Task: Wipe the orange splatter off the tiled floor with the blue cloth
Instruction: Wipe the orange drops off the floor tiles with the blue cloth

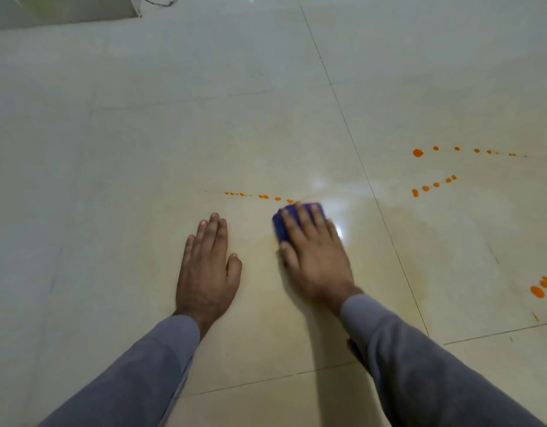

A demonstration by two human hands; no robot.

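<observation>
My right hand (313, 254) lies flat, fingers straight, pressing the folded blue cloth (280, 224) onto the cream tiled floor (173, 143). Only the cloth's left and far edges show past my fingers. A thin line of orange drops (263, 196) runs leftward from just beyond the cloth. More orange drops (417, 153) trail off at the right, with a second row (425, 188) below them and bigger blobs (537, 291) near the right edge. My left hand (206, 266) rests flat on the tile, fingers straight, to the left of the cloth.
A faint yellowish wet smear (417, 241) covers the tile around and to the right of the cloth. Dark grout lines (352, 137) cross the floor. A pale box-like object (66, 10) and a thin black cable (161, 2) sit at the far top left.
</observation>
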